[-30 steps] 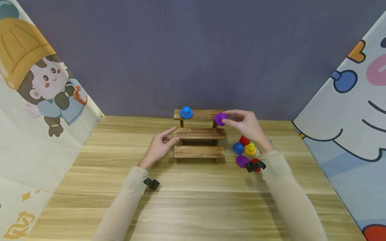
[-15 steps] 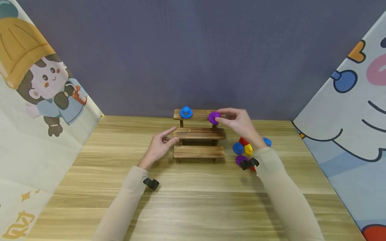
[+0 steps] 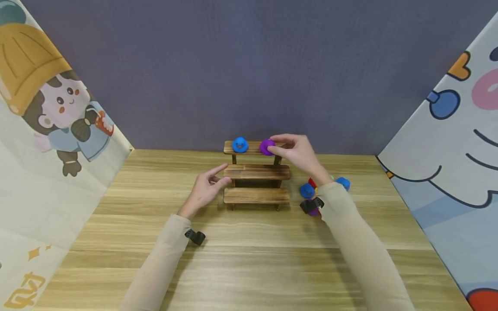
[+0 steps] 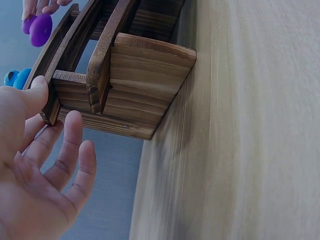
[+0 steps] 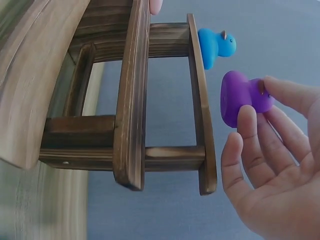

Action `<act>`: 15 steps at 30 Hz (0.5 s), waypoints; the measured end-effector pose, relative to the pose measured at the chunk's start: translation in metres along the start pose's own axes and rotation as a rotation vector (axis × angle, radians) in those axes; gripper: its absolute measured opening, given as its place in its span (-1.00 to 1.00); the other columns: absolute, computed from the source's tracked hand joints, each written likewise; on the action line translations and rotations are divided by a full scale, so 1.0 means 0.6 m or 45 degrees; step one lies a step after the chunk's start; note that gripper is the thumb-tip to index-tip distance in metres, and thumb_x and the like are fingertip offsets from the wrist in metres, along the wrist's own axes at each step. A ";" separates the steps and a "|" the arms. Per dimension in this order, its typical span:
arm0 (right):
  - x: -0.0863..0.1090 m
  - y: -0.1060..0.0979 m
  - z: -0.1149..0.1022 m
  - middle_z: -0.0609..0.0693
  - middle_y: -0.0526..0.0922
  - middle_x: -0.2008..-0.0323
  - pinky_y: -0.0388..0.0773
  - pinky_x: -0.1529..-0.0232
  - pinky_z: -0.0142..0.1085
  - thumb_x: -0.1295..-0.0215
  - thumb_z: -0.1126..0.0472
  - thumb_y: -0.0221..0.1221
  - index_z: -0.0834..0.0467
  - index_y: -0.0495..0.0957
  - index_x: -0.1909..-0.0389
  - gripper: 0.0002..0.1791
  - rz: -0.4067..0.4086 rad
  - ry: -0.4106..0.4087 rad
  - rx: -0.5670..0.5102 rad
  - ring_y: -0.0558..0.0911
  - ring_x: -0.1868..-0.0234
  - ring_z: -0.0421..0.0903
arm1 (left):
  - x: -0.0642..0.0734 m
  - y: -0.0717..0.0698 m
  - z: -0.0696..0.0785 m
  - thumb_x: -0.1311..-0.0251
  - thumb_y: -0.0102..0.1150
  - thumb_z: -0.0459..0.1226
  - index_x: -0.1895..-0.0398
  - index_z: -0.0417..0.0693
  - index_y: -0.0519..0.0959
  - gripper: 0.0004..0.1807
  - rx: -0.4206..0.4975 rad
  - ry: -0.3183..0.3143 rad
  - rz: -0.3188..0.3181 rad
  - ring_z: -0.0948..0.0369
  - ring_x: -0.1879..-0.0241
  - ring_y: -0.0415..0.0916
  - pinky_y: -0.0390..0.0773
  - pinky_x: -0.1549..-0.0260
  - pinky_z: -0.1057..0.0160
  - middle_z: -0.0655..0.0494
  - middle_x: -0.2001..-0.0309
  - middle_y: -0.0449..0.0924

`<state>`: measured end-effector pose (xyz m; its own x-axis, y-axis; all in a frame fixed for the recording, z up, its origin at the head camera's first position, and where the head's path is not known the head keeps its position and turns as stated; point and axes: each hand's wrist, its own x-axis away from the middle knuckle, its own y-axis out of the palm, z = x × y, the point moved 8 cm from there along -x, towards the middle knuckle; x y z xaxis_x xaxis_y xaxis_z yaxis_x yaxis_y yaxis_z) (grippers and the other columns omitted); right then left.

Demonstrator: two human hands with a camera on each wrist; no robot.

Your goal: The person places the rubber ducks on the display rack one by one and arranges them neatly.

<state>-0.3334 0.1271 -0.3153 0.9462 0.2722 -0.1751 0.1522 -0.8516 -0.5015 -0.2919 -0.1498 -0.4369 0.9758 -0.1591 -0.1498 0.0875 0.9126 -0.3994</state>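
A wooden three-step display stand (image 3: 256,172) stands at the back of the table. My left hand (image 3: 206,190) holds the left end of its middle step, thumb at the front edge and fingers behind. With thumb and fingertips, my right hand (image 3: 297,152) pinches a purple rubber duck (image 5: 240,97). That duck is just above the right half of the top step (image 5: 202,110), with a small gap under its base in the right wrist view. A blue rubber duck (image 3: 240,145) sits on the left part of the top step, facing forward.
Right of the stand, several more rubber ducks lie on the wooden table (image 3: 249,268), among them a blue duck (image 3: 307,190) and another blue duck (image 3: 343,183). My right forearm partly hides the group. A grey wall (image 3: 249,77) rises close behind the stand.
My right hand has carried the purple duck leftward, from the right end of the top step to over its right half. The left hand has stayed at the middle step.
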 end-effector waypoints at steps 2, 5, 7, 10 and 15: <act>-0.003 0.004 -0.002 0.10 0.82 -0.07 0.61 0.18 -0.30 -0.36 -0.02 0.46 0.08 0.74 -0.19 -0.54 0.004 -0.001 0.002 0.76 0.03 0.22 | 0.000 0.000 0.001 -0.46 0.34 -0.06 -0.53 0.10 0.49 -0.38 0.005 -0.002 -0.002 -0.11 0.12 0.75 0.70 0.18 0.13 -0.20 0.07 0.82; -0.009 0.010 -0.004 0.09 0.83 -0.05 0.58 0.23 -0.30 -0.36 -0.01 0.46 0.07 0.75 -0.19 -0.56 0.006 -0.004 -0.004 0.76 0.04 0.21 | -0.001 0.000 0.000 -0.46 0.34 -0.06 -0.53 0.09 0.49 -0.38 0.014 -0.006 -0.001 -0.15 0.11 0.75 0.71 0.17 0.14 -0.20 0.08 0.81; -0.011 0.014 -0.006 0.10 0.83 -0.05 0.58 0.21 -0.29 -0.37 0.01 0.45 0.07 0.75 -0.19 -0.57 0.007 -0.009 -0.014 0.76 0.05 0.21 | -0.001 0.001 0.000 -0.46 0.35 -0.07 -0.53 0.09 0.49 -0.38 0.019 -0.007 -0.002 -0.15 0.11 0.75 0.71 0.17 0.13 -0.21 0.08 0.82; -0.017 0.021 -0.008 0.13 0.82 -0.06 0.62 0.18 -0.32 -0.38 0.03 0.45 0.11 0.74 -0.19 -0.57 -0.002 -0.009 -0.021 0.77 0.06 0.18 | -0.001 0.001 0.000 -0.47 0.34 -0.06 -0.54 0.09 0.48 -0.38 0.015 -0.006 -0.007 -0.13 0.12 0.75 0.72 0.16 0.10 -0.21 0.08 0.82; -0.026 0.033 -0.012 0.11 0.82 -0.10 0.67 0.14 -0.33 -0.38 0.04 0.45 0.12 0.73 -0.20 -0.56 -0.010 0.008 -0.020 0.81 0.06 0.05 | 0.002 0.000 0.001 -0.47 0.33 -0.07 -0.54 0.09 0.47 -0.38 0.002 -0.004 -0.006 -0.08 0.13 0.76 0.73 0.18 0.13 -0.21 0.08 0.81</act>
<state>-0.3432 0.1031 -0.3165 0.9468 0.2758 -0.1660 0.1638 -0.8566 -0.4893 -0.2905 -0.1498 -0.4367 0.9760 -0.1622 -0.1451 0.0923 0.9123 -0.3989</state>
